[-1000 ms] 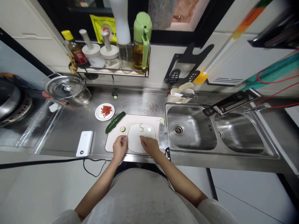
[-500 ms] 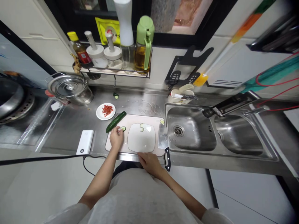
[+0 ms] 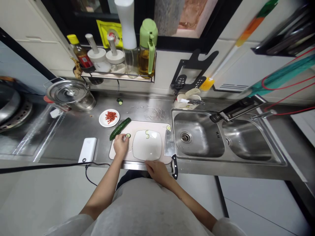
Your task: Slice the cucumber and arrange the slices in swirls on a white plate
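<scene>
Showing at lower centre of the frame one white plate [image 3: 145,149] on one cutting board [image 3: 159,126], two cucumber arcs [image 3: 147,132] on that plate, one long cucumber [image 3: 120,128] and one left slice [image 3: 128,135] leftward, one right slice [image 3: 168,128] and one knife [image 3: 169,144] rightward. Poising the left hand [image 3: 120,144] palm down, fingers bent narrow at the left slice, pinch impossible to tell. Resting the right hand [image 3: 157,170] loosely curled below the plate, grip likewise unclear.
</scene>
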Motion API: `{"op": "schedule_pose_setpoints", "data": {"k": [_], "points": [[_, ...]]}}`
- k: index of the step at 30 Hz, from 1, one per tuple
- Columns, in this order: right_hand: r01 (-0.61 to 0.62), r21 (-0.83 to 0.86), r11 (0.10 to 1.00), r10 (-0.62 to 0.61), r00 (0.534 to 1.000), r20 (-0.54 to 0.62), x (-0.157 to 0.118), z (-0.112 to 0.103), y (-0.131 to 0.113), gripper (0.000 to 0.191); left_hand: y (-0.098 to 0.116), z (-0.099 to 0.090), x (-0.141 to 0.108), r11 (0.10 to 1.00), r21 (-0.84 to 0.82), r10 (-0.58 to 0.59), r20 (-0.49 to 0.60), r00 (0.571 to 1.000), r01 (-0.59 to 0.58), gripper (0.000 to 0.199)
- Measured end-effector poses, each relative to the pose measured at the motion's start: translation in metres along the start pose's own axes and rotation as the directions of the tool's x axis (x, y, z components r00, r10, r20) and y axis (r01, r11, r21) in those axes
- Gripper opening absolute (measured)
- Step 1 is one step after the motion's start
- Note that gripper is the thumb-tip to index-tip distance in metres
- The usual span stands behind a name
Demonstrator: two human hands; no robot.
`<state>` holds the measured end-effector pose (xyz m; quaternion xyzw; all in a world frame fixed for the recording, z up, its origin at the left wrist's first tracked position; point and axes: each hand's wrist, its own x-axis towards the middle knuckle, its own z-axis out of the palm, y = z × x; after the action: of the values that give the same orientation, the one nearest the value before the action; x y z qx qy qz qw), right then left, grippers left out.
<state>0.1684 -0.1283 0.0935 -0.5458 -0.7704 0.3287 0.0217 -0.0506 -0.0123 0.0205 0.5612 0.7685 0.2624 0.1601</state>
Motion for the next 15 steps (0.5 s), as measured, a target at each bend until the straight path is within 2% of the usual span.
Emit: {"op": "schedule_pose_setpoints", "data": {"k": [4, 8, 12, 15], "points": [[-0.009, 0.007, 1.0, 0.009, 1.0, 0.019, 0.001, -0.001, -0.001, 0.031, 0.001, 0.001, 0.0, 0.997, -0.07, -0.023, -0.013, 1.0, 0.022, 0.021], [-0.007, 0.018, 1.0, 0.007, 1.0, 0.017, 0.002, 0.0, 0.0, 0.032, 0.004, -0.002, -0.006, 0.954, -0.266, -0.13, 0.051, 0.99, 0.139, 0.023], [-0.037, 0.096, 0.995, 0.045, 0.995, -0.09, 0.008, -0.001, 0.002, 0.033, 0.014, -0.013, -0.017, 0.82, -0.502, -0.199, 0.2, 0.959, 0.274, 0.032], [-0.084, 0.231, 0.969, 0.139, 0.963, -0.231, 0.02, -0.011, 0.004, 0.035, 0.025, -0.027, -0.025, 0.684, -0.608, -0.206, 0.37, 0.906, 0.403, 0.037]]}}
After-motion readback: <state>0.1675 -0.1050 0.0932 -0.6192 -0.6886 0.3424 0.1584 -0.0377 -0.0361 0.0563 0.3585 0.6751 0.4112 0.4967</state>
